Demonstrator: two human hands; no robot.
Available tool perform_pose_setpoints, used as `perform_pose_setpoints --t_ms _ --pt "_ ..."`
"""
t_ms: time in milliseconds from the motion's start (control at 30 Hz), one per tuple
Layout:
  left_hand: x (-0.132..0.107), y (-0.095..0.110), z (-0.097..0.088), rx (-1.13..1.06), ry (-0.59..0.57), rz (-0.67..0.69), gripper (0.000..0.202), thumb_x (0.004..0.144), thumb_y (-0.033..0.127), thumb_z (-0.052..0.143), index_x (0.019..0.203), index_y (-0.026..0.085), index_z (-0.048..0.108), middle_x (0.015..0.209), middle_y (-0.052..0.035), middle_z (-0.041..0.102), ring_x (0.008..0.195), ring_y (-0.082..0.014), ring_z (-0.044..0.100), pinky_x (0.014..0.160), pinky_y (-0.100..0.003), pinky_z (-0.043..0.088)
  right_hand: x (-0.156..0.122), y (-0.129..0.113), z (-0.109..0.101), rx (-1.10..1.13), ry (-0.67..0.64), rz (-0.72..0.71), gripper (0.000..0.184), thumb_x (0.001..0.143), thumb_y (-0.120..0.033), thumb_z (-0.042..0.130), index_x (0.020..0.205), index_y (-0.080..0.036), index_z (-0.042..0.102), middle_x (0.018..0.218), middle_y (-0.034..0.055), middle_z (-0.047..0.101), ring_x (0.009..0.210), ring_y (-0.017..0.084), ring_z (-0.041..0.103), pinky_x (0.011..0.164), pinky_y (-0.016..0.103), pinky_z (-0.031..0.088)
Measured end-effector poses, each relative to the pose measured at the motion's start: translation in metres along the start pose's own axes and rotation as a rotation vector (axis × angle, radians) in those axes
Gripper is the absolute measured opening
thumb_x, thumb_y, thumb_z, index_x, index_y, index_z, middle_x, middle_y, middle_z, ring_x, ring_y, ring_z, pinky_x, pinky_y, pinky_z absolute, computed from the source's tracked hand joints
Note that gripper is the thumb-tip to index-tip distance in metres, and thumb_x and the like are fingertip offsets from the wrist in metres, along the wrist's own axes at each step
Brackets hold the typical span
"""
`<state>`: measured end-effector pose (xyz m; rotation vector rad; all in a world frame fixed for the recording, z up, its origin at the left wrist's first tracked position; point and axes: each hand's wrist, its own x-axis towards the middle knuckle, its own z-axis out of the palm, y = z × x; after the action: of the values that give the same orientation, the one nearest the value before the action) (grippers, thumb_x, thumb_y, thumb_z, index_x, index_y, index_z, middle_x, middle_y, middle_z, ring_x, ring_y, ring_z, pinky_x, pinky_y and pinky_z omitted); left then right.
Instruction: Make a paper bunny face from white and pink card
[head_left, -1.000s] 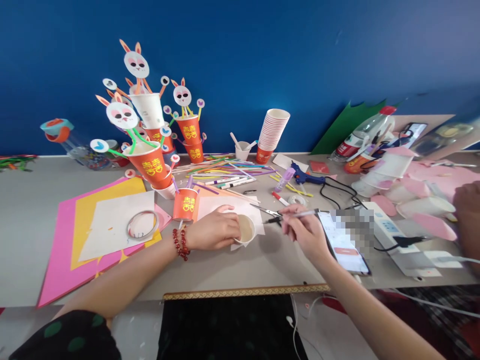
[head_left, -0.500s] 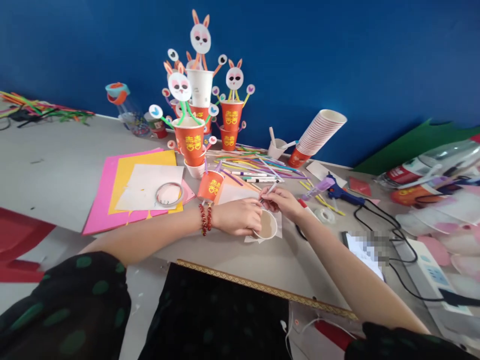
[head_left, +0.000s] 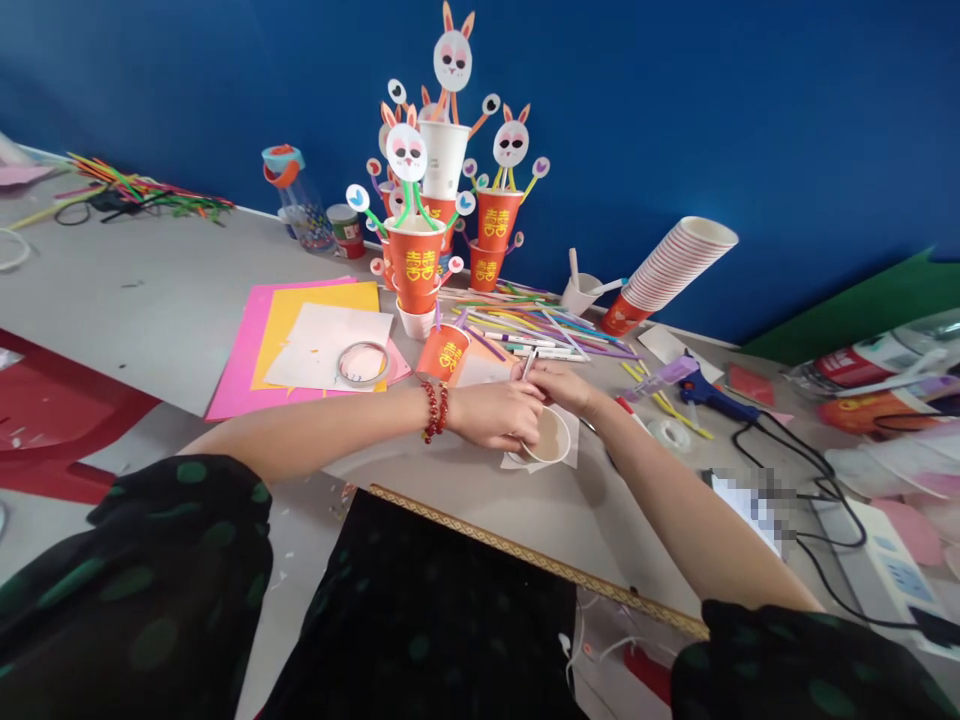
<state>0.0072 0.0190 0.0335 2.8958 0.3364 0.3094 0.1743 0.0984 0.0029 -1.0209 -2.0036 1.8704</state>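
Observation:
My left hand (head_left: 495,414) is closed around a small paper cup (head_left: 551,438) that stands upside down on a white sheet (head_left: 571,455) on the grey table (head_left: 150,300). My right hand (head_left: 561,385) pinches a thin pen (head_left: 529,362) at the cup's far rim, its tip down beside my left fingers. A red bead bracelet (head_left: 435,410) circles my left wrist.
Behind stand orange cups with paper bunny faces (head_left: 417,262), a leaning stack of cups (head_left: 667,270), scattered straws and markers (head_left: 525,330). Pink and yellow sheets with a tape ring (head_left: 363,362) lie left. A blue glue gun (head_left: 705,392), cables and a phone (head_left: 750,505) lie right.
My right hand came from beside the phone over to the cup with the pen and now meets my left hand there. The view swung left and down.

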Motion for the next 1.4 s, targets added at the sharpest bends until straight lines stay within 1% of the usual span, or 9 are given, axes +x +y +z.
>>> perform_pose_setpoints --t_ms 167,300,433,533,667,767,1033,1267,1400 --pt "0.000 -0.001 0.001 -0.056 0.045 0.002 0.019 0.087 0.020 0.058 0.073 0.026 0.068 0.076 -0.0042 0.068 0.086 -0.0220 0.059 0.099 -0.038 0.040 0.006 0.002 -0.001 -0.064 -0.063 -0.020 0.018 0.069 -0.033 0.055 0.070 -0.016 0.058 0.052 -0.0064 0.043 0.047 0.008 0.032 0.043 0.021 0.022" --pt "-0.001 -0.001 0.002 -0.054 0.078 0.027 0.019 0.088 0.020 0.057 0.072 0.025 0.067 0.074 -0.0048 0.067 0.084 -0.0218 0.059 0.097 -0.037 0.040 0.008 -0.001 0.001 -0.092 -0.102 -0.045 0.017 0.068 -0.033 0.053 0.070 -0.016 0.058 0.055 -0.0055 0.046 0.049 0.008 0.035 0.045 0.021 0.025" --pt "-0.003 -0.001 0.002 -0.020 0.061 0.035 0.021 0.091 0.021 0.053 0.077 0.023 0.068 0.078 -0.0060 0.067 0.086 -0.0209 0.059 0.101 -0.036 0.038 0.008 -0.004 0.004 -0.117 -0.130 -0.063 0.020 0.071 -0.036 0.053 0.072 -0.016 0.059 0.052 -0.0068 0.043 0.049 0.009 0.035 0.047 0.022 0.027" --pt "-0.003 0.000 0.001 -0.003 0.025 0.021 0.023 0.093 0.023 0.050 0.079 0.022 0.068 0.080 -0.0068 0.066 0.088 -0.0207 0.058 0.101 -0.035 0.038 0.010 0.000 0.002 -0.134 -0.128 -0.071 0.022 0.071 -0.037 0.053 0.073 -0.016 0.060 0.053 -0.0070 0.043 0.050 0.009 0.036 0.048 0.022 0.029" --pt "-0.003 0.000 0.000 -0.013 0.002 0.017 0.022 0.093 0.024 0.049 0.081 0.023 0.067 0.082 -0.0066 0.066 0.089 -0.0207 0.057 0.101 -0.036 0.038 0.016 0.006 -0.002 -0.160 -0.101 -0.081 0.021 0.072 -0.037 0.055 0.065 -0.017 0.056 0.054 -0.0062 0.045 0.052 0.010 0.037 0.050 0.023 0.031" --pt "-0.003 -0.001 0.001 -0.018 0.024 0.035 0.020 0.093 0.024 0.050 0.081 0.021 0.065 0.082 -0.0067 0.067 0.090 -0.0211 0.058 0.103 -0.039 0.037 0.018 0.003 -0.002 -0.170 -0.104 -0.096 0.020 0.075 -0.034 0.055 0.064 -0.018 0.055 0.054 -0.0060 0.046 0.054 0.011 0.040 0.051 0.023 0.034" --pt "-0.002 0.001 0.001 -0.016 0.046 0.028 0.013 0.091 0.020 0.054 0.081 0.020 0.063 0.082 -0.0055 0.069 0.088 -0.0203 0.061 0.103 -0.040 0.038 0.025 -0.005 0.001 -0.185 -0.168 -0.113 0.014 0.078 -0.022 0.050 0.072 -0.016 0.061 0.066 -0.0026 0.059 0.064 0.012 0.051 0.062 0.023 0.043" --pt "-0.001 0.001 0.003 -0.068 0.053 0.018 0.015 0.093 0.021 0.050 0.084 0.020 0.063 0.083 -0.0059 0.072 0.087 -0.0207 0.061 0.096 -0.037 0.043 0.037 -0.006 0.003 -0.197 -0.213 -0.094 0.013 0.076 -0.019 0.052 0.072 -0.015 0.064 0.065 -0.0027 0.059 0.064 0.012 0.050 0.061 0.022 0.041" --pt "-0.002 0.000 0.004 -0.049 0.040 0.005 0.017 0.092 0.022 0.051 0.081 0.020 0.063 0.084 -0.0066 0.070 0.087 -0.0210 0.060 0.101 -0.039 0.040 0.034 -0.007 -0.001 -0.171 -0.252 -0.104 0.013 0.074 -0.019 0.049 0.069 -0.015 0.061 0.062 -0.0035 0.056 0.059 0.011 0.046 0.056 0.021 0.038"
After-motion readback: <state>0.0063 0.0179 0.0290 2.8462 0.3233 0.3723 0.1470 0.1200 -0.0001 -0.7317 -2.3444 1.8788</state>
